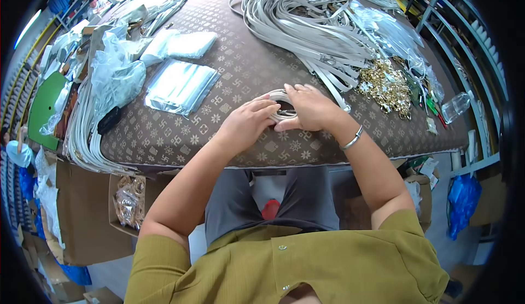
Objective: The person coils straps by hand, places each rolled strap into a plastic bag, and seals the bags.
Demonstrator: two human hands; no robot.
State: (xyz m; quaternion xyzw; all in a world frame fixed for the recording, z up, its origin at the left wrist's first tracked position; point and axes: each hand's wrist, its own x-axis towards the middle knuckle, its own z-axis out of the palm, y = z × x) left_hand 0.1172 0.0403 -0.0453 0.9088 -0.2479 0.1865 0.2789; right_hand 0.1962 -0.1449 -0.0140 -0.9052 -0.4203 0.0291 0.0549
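Near the front of the patterned table, a pale strap, likely a belt, is wound into a small round coil (278,95). My left hand (250,119) is wrapped against its left side, fingers bent over the upper rim. On the opposite side my right hand (313,108) grips the coil, thumb along the lower edge and fingers over the top. The strap's ends cannot be made out. Just beyond my right hand, loose ends hang off a large heap of similar pale straps (295,22).
Clear plastic sleeves (181,87) lie stacked left of my hands, with crumpled bags (117,66) beyond. Gold-coloured metal pieces (387,88) are piled at right, near a clear plastic bottle (456,107). More straps (82,134) drape over the left edge. Below stands an open box (113,200).
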